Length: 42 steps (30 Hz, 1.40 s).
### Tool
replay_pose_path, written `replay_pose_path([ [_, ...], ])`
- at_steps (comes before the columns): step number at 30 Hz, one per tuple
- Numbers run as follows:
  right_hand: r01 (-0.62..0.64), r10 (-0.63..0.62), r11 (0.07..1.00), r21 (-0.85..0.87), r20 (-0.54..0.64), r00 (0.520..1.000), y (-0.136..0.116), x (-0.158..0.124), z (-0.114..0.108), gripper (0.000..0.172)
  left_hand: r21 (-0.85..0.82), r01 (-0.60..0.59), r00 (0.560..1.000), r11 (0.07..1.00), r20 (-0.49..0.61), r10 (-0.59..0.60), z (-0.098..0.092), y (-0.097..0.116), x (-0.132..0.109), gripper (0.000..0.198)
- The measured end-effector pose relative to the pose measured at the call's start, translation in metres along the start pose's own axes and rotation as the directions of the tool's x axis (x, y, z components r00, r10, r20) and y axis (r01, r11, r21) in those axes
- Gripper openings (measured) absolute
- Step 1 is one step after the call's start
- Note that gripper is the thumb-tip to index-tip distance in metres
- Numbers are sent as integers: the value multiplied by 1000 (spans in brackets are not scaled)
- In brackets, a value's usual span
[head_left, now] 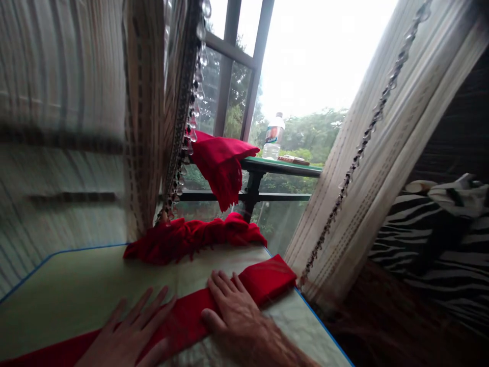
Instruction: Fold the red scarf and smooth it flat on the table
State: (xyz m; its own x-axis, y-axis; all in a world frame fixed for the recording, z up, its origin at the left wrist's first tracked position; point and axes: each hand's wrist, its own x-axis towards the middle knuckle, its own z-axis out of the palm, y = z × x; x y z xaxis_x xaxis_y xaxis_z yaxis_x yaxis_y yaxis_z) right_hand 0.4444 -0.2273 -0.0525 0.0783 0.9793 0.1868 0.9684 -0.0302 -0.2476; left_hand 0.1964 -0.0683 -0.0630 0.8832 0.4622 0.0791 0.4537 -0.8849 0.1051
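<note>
A long red cloth (pixel 187 318), folded into a narrow band, lies across the pale table (pixel 95 280) from the lower left to the right edge. Flat on its left part rests my left hand (pixel 130 331), fingers spread and slightly blurred. My right hand (pixel 233 306) presses on the band farther right, its fingers stretched out and the thumb apart. Neither hand grips anything. Beyond the band, a crumpled red fringed cloth (pixel 198 234) is heaped along the table's far edge.
Another red fringed cloth (pixel 221 158) hangs over the window ledge (pixel 282 166). On that ledge stand a plastic bottle (pixel 273 136) and a small flat item (pixel 293 160). Beaded curtains (pixel 147 127) frame the window. Zebra-striped fabric (pixel 405 229) is at the right.
</note>
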Motion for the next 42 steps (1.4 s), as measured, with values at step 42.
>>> replay_pose_path([
  [42,-52,53,998,43,-22,998,-18,3,2,71,-241,223,972,944,132,-196,-66,4,49,59],
])
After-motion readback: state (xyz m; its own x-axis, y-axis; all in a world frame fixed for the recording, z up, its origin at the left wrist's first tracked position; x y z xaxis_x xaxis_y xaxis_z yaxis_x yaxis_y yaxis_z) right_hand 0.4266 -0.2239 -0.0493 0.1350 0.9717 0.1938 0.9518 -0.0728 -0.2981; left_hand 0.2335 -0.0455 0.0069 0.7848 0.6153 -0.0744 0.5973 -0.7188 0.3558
